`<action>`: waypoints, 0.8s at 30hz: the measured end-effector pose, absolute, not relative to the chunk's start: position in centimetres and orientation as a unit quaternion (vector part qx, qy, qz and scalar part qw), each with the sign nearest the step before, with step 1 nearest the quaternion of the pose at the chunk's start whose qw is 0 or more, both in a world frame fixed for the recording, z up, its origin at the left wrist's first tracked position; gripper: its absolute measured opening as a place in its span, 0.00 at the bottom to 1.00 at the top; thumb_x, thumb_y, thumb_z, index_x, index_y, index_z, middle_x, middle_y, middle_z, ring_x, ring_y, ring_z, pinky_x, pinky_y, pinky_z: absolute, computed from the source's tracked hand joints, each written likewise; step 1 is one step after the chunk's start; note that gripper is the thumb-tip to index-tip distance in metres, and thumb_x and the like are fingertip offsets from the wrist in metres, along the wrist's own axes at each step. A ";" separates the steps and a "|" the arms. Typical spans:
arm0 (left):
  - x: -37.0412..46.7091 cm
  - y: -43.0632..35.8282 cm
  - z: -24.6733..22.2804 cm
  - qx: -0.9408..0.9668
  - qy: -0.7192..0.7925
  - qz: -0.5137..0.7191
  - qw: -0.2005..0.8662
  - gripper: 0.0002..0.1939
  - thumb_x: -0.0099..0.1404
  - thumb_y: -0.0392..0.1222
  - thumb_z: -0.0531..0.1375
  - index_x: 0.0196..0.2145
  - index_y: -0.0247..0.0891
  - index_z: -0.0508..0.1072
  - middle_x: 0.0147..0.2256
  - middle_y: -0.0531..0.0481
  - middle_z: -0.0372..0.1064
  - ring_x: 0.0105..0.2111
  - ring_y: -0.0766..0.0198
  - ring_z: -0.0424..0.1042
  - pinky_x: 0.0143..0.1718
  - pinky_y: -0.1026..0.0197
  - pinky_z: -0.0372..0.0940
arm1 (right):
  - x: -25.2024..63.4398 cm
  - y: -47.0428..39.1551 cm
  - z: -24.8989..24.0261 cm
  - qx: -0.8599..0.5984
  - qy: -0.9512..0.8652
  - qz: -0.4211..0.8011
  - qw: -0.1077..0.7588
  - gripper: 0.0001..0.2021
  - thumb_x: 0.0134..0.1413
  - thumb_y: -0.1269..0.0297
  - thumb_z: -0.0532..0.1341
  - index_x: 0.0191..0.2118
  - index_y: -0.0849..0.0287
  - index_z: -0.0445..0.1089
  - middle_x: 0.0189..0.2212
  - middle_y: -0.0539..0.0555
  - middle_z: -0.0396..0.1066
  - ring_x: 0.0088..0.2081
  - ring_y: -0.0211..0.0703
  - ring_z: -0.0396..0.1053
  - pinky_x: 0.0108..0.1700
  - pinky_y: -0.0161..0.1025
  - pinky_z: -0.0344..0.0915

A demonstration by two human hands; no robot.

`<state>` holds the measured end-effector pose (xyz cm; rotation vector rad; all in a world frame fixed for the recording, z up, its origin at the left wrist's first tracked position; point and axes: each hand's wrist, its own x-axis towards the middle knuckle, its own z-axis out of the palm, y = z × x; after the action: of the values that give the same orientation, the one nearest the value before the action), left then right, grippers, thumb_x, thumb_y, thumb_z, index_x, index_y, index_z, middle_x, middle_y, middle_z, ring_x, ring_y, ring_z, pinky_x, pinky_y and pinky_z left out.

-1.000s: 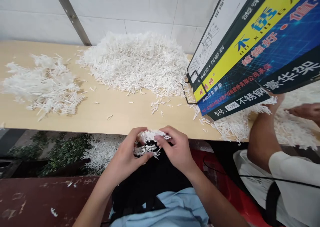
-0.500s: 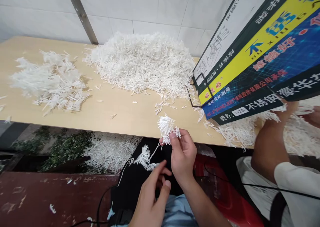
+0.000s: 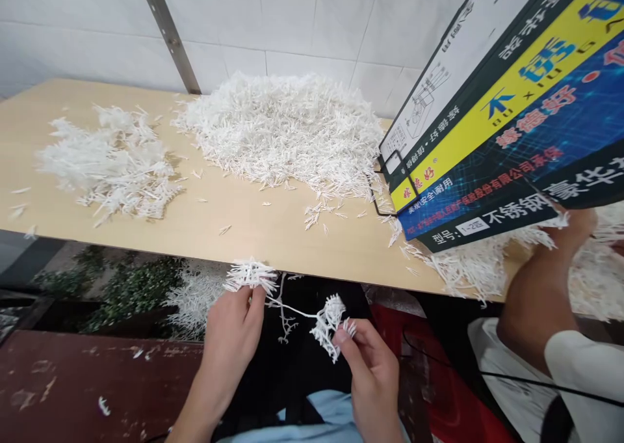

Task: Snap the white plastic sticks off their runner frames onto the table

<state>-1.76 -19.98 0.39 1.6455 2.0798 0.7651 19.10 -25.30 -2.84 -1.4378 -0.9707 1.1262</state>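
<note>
My left hand (image 3: 233, 329) pinches a bushy white branched cluster (image 3: 251, 276) just off the table's front edge. In the fingers of my right hand (image 3: 371, 365), lower and to the right, is a second white branched cluster (image 3: 327, 326), which looks like plastic sprigs. One thin white stem (image 3: 295, 310) runs between the two clusters. Beside it, a thin white twig (image 3: 285, 322) hangs over my dark clothing. The exact spot where my left fingertips grip is partly hidden by the sprigs.
A large white sprig heap (image 3: 287, 131) lies against the tiled wall, a smaller pile (image 3: 114, 163) at left. The printed carton (image 3: 507, 124) stands at right on the wooden table (image 3: 199, 228). Beyond it reaches another person's arm (image 3: 536, 293). Below left are green plants (image 3: 131, 293).
My left hand has moved up and left and now grips one cluster. My right hand has dropped lower, still pinching white sprigs, and the stem between them is stretched out.
</note>
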 end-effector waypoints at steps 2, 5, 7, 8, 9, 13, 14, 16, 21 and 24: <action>-3.2 -19.9 1.7 0.649 0.726 0.210 0.087 0.22 0.72 0.44 0.55 0.19 0.41 0.69 0.17 0.49 0.61 0.23 0.58 0.60 0.29 0.58 0.48 | 19.0 -25.1 -2.9 -0.592 -0.409 0.517 0.463 0.14 0.61 0.52 0.67 0.33 0.58 0.72 0.27 0.51 0.68 0.29 0.41 0.66 0.32 0.35 0.66; -4.4 -20.1 4.2 0.676 0.698 0.235 -0.013 0.18 0.69 0.43 0.57 0.21 0.42 0.72 0.22 0.44 0.66 0.32 0.51 0.68 0.36 0.54 0.58 | 17.7 -24.1 -2.1 -0.558 -0.415 0.593 0.406 0.15 0.59 0.53 0.67 0.30 0.59 0.70 0.24 0.49 0.65 0.27 0.39 0.62 0.30 0.34 0.61; -4.8 -20.3 5.7 0.654 0.690 0.309 0.030 0.13 0.67 0.44 0.58 0.26 0.42 0.77 0.28 0.43 0.72 0.40 0.48 0.72 0.42 0.52 0.65 | 16.0 -23.0 -1.6 -0.520 -0.411 0.642 0.385 0.13 0.56 0.56 0.67 0.29 0.59 0.69 0.24 0.49 0.65 0.27 0.38 0.62 0.30 0.34 0.60; -4.8 -20.3 6.2 0.636 0.681 0.349 0.101 0.10 0.67 0.44 0.59 0.31 0.42 0.79 0.32 0.44 0.75 0.41 0.49 0.73 0.42 0.53 0.67 | 15.0 -22.4 -1.6 -0.502 -0.408 0.664 0.375 0.11 0.55 0.59 0.67 0.29 0.60 0.69 0.23 0.49 0.66 0.27 0.38 0.63 0.30 0.33 0.60; -4.7 -20.3 6.4 0.613 0.662 0.385 0.193 0.10 0.67 0.45 0.59 0.38 0.42 0.81 0.36 0.45 0.77 0.40 0.52 0.75 0.41 0.54 0.69 | 13.9 -21.8 -1.7 -0.486 -0.405 0.685 0.361 0.09 0.54 0.61 0.66 0.29 0.60 0.69 0.23 0.48 0.66 0.26 0.37 0.63 0.29 0.33 0.59; -4.1 -18.5 4.7 0.512 0.579 0.465 0.432 0.22 0.69 0.45 0.56 0.57 0.38 0.75 0.42 0.44 0.78 0.23 0.66 0.68 0.25 0.61 0.65 | 10.7 -20.1 -3.0 -0.463 -0.430 0.726 0.271 0.06 0.56 0.65 0.62 0.29 0.59 0.70 0.20 0.47 0.67 0.21 0.36 0.60 0.25 0.33 0.55; -4.0 -17.6 3.9 0.522 0.580 0.464 0.419 0.21 0.68 0.43 0.57 0.55 0.36 0.77 0.39 0.45 0.79 0.24 0.66 0.68 0.25 0.62 0.65 | 10.5 -19.8 -3.3 -0.469 -0.474 0.703 0.249 0.06 0.57 0.66 0.62 0.30 0.58 0.71 0.20 0.48 0.68 0.21 0.36 0.62 0.25 0.33 0.56; -4.1 -15.6 2.4 0.581 0.591 0.432 0.355 0.18 0.65 0.40 0.57 0.48 0.35 0.81 0.35 0.46 0.79 0.32 0.61 0.74 0.34 0.61 0.69 | 11.1 -19.5 -3.2 -0.483 -0.583 0.608 0.241 0.06 0.58 0.67 0.62 0.30 0.57 0.73 0.21 0.49 0.71 0.23 0.39 0.66 0.28 0.34 0.57; -4.3 -10.5 0.1 0.706 0.544 0.358 0.278 0.19 0.66 0.35 0.52 0.44 0.37 0.82 0.35 0.46 0.77 0.42 0.56 0.76 0.47 0.57 0.70 | 15.8 -16.7 -0.1 -0.488 -0.686 0.339 0.419 0.10 0.67 0.64 0.58 0.34 0.57 0.74 0.26 0.51 0.72 0.27 0.41 0.68 0.32 0.37 0.61; -3.7 -8.9 -0.5 0.753 0.530 0.317 0.228 0.18 0.63 0.30 0.51 0.37 0.37 0.81 0.40 0.45 0.75 0.42 0.57 0.75 0.44 0.59 0.68 | 18.0 -12.3 1.6 -0.494 -0.683 0.244 0.479 0.12 0.70 0.60 0.56 0.38 0.57 0.74 0.31 0.54 0.74 0.33 0.44 0.71 0.37 0.39 0.64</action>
<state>-3.69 -8.91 -0.46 2.0737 1.4594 0.8717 17.99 -12.29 1.63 -1.2045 -1.6681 0.5960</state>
